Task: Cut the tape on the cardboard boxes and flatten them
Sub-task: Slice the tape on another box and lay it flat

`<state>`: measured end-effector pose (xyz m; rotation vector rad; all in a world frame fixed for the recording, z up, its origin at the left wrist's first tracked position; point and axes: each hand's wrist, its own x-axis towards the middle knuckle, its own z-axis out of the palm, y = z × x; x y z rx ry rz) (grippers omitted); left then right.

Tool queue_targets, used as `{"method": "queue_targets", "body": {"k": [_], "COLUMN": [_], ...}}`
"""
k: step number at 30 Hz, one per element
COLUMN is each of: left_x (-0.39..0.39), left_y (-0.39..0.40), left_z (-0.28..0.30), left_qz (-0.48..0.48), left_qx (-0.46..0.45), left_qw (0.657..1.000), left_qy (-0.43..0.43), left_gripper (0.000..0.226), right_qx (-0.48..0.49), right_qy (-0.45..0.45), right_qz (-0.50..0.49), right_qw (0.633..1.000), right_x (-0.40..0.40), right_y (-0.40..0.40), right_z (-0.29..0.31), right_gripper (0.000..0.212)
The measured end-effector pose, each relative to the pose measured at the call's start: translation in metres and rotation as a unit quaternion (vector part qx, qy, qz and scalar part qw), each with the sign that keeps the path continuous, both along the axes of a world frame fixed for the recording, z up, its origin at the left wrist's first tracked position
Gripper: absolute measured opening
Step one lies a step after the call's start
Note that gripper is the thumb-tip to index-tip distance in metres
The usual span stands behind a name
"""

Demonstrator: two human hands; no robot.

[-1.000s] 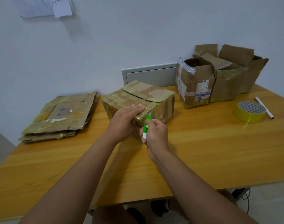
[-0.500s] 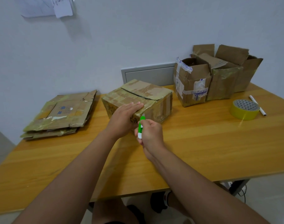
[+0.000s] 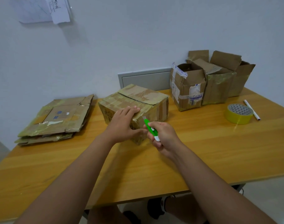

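Both hands [image 3: 123, 125] seemingly on box [image 3: 138, 101]

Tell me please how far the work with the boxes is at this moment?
Done: a stack of flattened boxes lies at the left of the table. In hand: the left hand presses on the taped box while the right hand holds the green cutter at its near corner. Left: this box, plus three opened boxes standing at the back right.
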<state>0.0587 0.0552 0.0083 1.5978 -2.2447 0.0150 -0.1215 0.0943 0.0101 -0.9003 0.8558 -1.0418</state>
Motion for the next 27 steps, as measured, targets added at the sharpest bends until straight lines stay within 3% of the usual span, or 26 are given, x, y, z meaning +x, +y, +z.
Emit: {"method": "queue_targets", "body": {"k": [3,8,11,16,20,23,27], "left_x": [-0.007,0.018,0.017,-0.019,-0.019,-0.016,-0.013], "left_y": [0.0,-0.006,-0.011,-0.024,-0.033,-0.032,-0.024], "left_z": [0.002,0.02,0.032,0.037,0.031,0.032,0.033], "left_qz": [0.01,0.021,0.04,0.061,0.068,0.051,0.052], "left_qx": [-0.038,0.052,0.072,0.041,0.03,0.036,0.051], "left_qw": [0.999,0.998,0.996,0.997,0.997,0.998,0.997], "left_qy": [0.015,-0.004,-0.034,0.007,-0.016,-0.013,-0.036], "left_gripper": [0.067,0.061,0.057,0.058,0.054,0.05,0.05], "right_qx": [-0.058,-0.177,-0.222,-0.289,-0.393,-0.45,-0.465], "right_qy": [0.071,0.234,0.259,0.278,0.326,0.36,0.43], "right_qz": [-0.074,-0.176,-0.154,-0.184,-0.244,-0.274,-0.2], "right_qw": [0.993,0.94,0.928,0.898,0.824,0.77,0.748], "right_x": [-0.016,-0.03,-0.028,-0.023,-0.025,-0.017,-0.001], "right_y": [-0.015,-0.034,-0.034,-0.035,-0.048,-0.066,-0.095], "right_z": [0.002,-0.013,-0.022,-0.029,-0.024,-0.004,0.008], "right_gripper": [0.022,0.023,0.021,0.02,0.013,0.029,0.029]}}
